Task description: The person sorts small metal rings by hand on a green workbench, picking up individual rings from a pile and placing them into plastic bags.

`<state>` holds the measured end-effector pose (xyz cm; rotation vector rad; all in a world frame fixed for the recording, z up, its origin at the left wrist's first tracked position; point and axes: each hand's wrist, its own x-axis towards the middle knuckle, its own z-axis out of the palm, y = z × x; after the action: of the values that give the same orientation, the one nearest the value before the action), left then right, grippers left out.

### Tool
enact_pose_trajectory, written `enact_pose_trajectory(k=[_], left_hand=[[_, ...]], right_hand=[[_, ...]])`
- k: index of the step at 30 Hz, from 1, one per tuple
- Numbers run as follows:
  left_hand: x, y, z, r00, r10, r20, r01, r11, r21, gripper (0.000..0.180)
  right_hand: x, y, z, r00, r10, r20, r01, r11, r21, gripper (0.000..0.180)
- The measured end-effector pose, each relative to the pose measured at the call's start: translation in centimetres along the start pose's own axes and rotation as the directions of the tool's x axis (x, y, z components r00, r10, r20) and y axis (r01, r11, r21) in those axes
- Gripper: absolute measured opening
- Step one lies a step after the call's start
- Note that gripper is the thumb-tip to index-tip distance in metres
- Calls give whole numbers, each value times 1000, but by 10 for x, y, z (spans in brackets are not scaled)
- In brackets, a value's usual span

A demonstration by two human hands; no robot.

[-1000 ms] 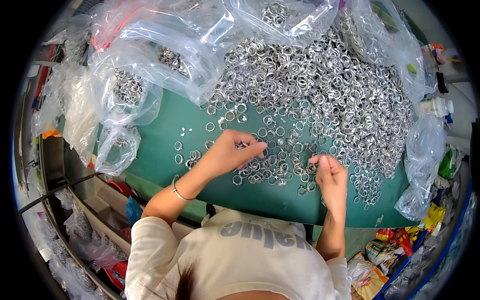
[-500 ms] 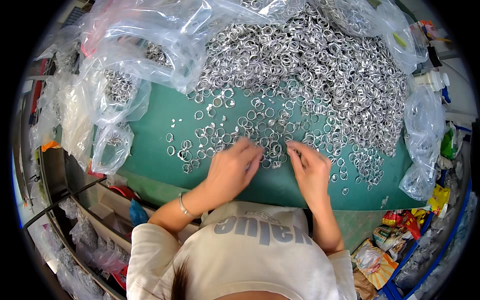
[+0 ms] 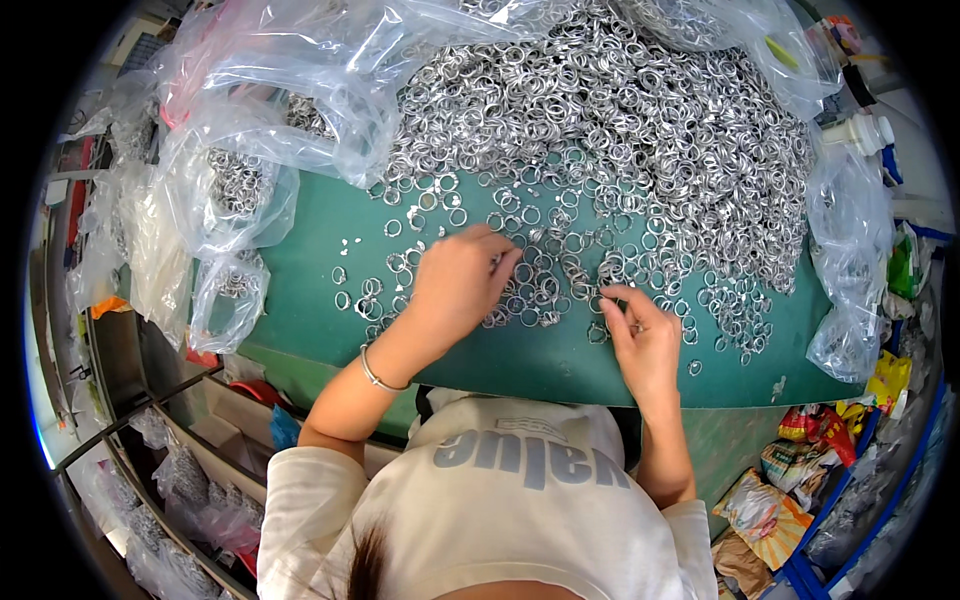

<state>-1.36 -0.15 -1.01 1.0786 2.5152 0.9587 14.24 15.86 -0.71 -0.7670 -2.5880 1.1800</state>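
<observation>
Green tabletop [image 3: 320,330]: far half buried under a heap of small metal rings [image 3: 640,120], thinning to loose rings [image 3: 530,295] near the front edge. Light, stiff, slippery; likely best pinched singly at the rim. Clear plastic bags [image 3: 260,120] crowd the left edge and far corners. Left hand [image 3: 455,285]: spread flat on the loose rings. Right hand [image 3: 640,335]: fingers curled, seemingly pinching one ring.

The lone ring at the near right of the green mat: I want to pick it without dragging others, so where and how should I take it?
That single metal ring lies flat on the green mat, apart from the heap of rings. Probably best to come straight down with the right hand, which is nearest, and pinch across its rim with thumb and fingertip, since a flat thin hoop offers no raised side.
</observation>
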Motion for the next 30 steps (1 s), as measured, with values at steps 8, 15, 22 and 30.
enact_pose_trajectory(k=[8,15,22,30], left_hand=[[1,-39,-36,971,-142,-193,151,988,33,10],[15,-44,-25,996,-45,-79,57,987,152,16],[-3,-33,-49,869,-122,480,471,-97,-877,15],[-45,-18,3,881,42,471,452,-368,-813,32]], right_hand=[[6,-21,18,995,-94,25,95,995,-26,11],[0,-9,4,999,7,-48,2,984,177,7],[-43,36,-36,769,-79,634,-577,341,742,33],[-62,41,-29,976,204,75,-217,909,355,10]])
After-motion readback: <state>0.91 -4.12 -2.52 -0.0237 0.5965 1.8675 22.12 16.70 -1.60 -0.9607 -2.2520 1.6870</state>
